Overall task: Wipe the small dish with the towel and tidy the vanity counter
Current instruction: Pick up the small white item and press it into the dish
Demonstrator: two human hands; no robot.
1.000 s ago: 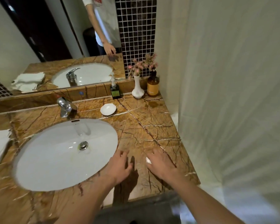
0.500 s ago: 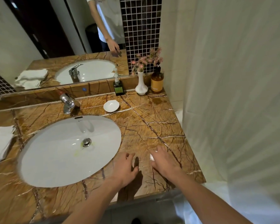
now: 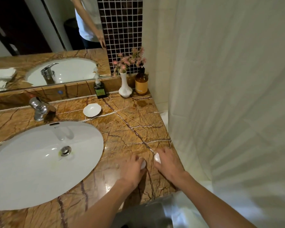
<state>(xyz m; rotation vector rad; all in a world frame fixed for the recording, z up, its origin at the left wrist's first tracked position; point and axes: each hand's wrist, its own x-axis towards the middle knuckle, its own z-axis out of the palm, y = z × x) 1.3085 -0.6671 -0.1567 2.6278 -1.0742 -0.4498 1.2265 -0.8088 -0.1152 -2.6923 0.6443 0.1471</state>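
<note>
Hands: we are resting both near the counter's [image 3: 127, 129] front edge, just right of the sink [image 3: 39, 162]. Our left hand [image 3: 132, 169] and right hand [image 3: 169, 163] are lying close together but apart.
Grip: each hand is showing a small white piece at its fingers; we cannot tell what these are, or whether the fingers are closing on them or only touching.
Dish: the dish [image 3: 92, 110] is sitting empty at the back of the counter, between the tap [image 3: 39, 109] and the dark bottle [image 3: 99, 90], untouched.
Direction: it is lying ahead of our hands and to the left, well apart. It is round, so no long axis matters.
Nearer hand: we are judging the left to be nearer.
Towel: only a folded white towel in the mirror [image 3: 2, 78] is showing; the real one is lying out of view to the left.
</note>
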